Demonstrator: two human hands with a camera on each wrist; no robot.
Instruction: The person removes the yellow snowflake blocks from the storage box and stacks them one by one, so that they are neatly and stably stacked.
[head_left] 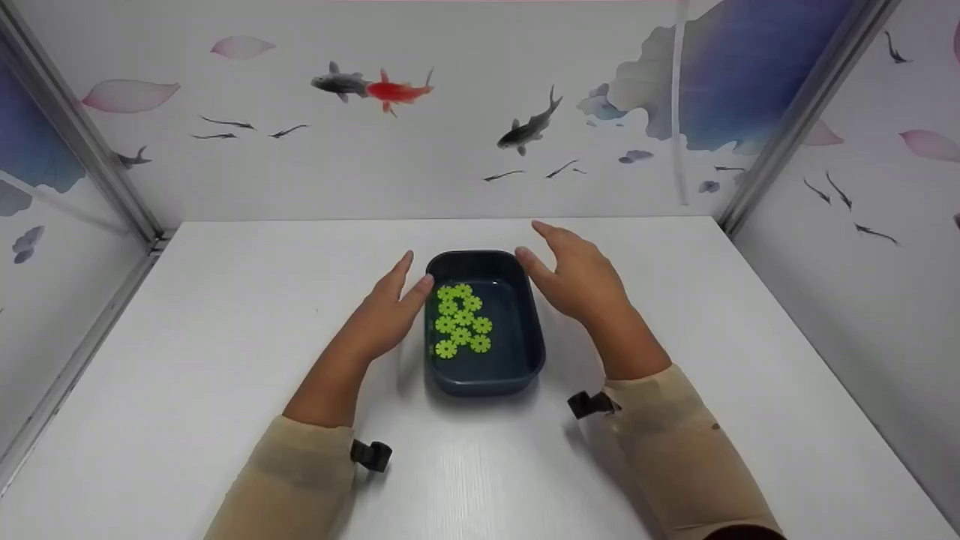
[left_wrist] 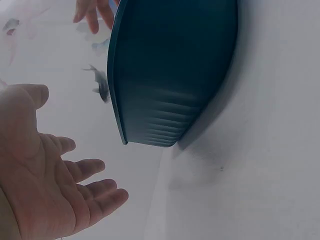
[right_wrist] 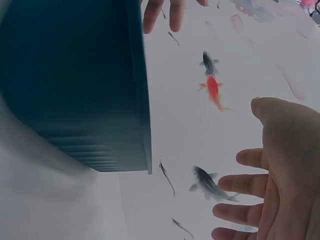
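Observation:
A dark blue rectangular tub [head_left: 525, 352] stands on the white table [head_left: 225, 315], holding several small green flower-shaped pieces [head_left: 461, 321] clustered on its left side. My left hand [head_left: 390, 311] is open beside the tub's left wall, its fingertips at the rim. To the right of the tub's far right corner my right hand [head_left: 577, 274] is open too, just off the rim. Neither hand holds anything. The left wrist view shows the tub's outer wall [left_wrist: 175, 70] and my open palm [left_wrist: 50, 185]. The right wrist view shows the opposite wall [right_wrist: 75, 80] and open fingers [right_wrist: 250, 185].
Walls papered with fish and petals enclose the table at the back [head_left: 450, 112], left [head_left: 45, 247] and right [head_left: 870, 247]. Metal posts [head_left: 82, 135] stand in the back corners. Bare white tabletop surrounds the tub on all sides.

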